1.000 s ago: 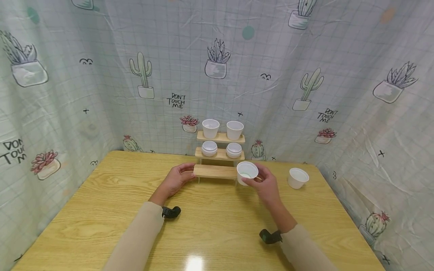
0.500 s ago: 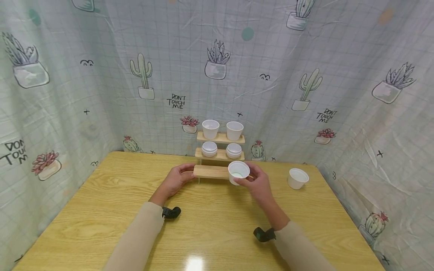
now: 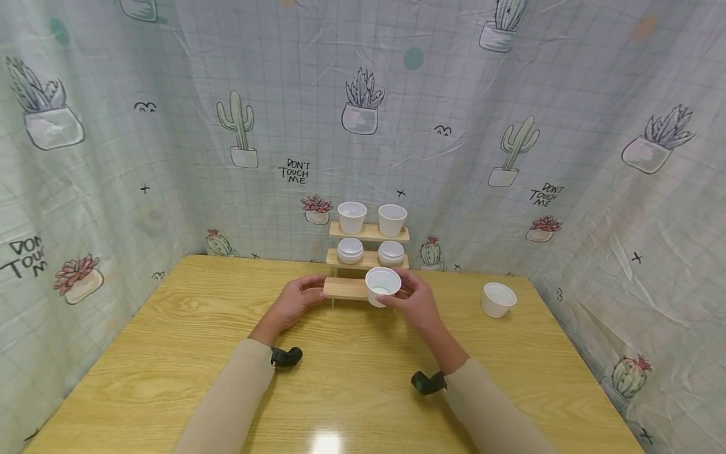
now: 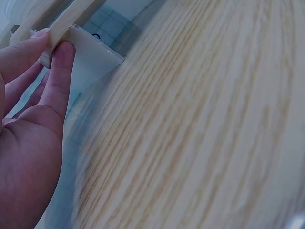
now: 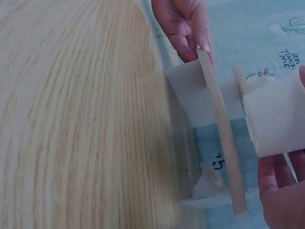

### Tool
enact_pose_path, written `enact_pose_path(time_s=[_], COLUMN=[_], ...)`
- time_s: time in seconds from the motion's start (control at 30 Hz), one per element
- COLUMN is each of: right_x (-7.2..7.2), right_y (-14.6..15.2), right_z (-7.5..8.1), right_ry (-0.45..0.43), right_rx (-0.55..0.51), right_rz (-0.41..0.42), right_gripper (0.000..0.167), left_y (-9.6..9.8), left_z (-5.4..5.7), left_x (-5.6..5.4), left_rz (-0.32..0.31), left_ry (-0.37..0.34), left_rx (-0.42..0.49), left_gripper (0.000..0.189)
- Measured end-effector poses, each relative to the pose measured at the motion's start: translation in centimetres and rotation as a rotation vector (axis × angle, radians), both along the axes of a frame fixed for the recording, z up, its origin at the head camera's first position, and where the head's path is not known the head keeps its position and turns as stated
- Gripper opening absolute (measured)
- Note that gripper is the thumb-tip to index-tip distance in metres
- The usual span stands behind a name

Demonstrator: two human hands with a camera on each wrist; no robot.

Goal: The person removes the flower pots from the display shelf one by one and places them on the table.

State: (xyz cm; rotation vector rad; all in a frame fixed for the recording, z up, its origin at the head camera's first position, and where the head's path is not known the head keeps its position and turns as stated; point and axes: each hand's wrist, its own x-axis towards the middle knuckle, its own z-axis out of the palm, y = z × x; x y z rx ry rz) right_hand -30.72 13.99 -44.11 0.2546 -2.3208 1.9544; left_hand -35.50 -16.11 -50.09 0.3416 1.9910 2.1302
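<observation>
A three-step rack with pale wooden shelves stands on the table; my left hand [image 3: 293,304] is at the left end of its lowest shelf [image 3: 345,288]. In the left wrist view, thumb and fingers pinch that board's end [image 4: 71,19]. My right hand [image 3: 420,306] holds a white plastic cup [image 3: 379,291], mouth up, over the right half of the same shelf. The right wrist view shows the cup [image 5: 276,117] held by its side, with a gap between its base and the board. Part of the shelf's right end is hidden behind cup and hand.
Two taller white cups, left [image 3: 352,218] and right [image 3: 392,221], stand on the top shelf. Two low white pots [image 3: 350,251] sit on the middle shelf. Another white cup [image 3: 498,300] stands on the table [image 3: 340,378] at right. A cactus-print curtain [image 3: 317,94] hangs behind.
My right hand has moved left with the white cup, from the right end of the lowest shelf to over its right half. The left hand stays on the board's end.
</observation>
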Motion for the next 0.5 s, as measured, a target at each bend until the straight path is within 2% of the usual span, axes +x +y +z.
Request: enact_pose_path(time_s=[0.27,0.5], right_x=[-0.5,-1.0], right_y=[-1.3,-2.6], right_z=[0.3,0.1], right_ry=[-0.012,-0.014], right_rx=[-0.037,-0.034], right_rz=[0.032,0.073], right_gripper=[0.067,0.07], left_y=[-0.1,0.1], left_z=[0.1,0.1], left_x=[0.0,0.0], left_rz=[-0.013,-0.001], left_ry=[0.006,0.001], left_rx=[-0.011,0.007], left_gripper=[0.059,0.058])
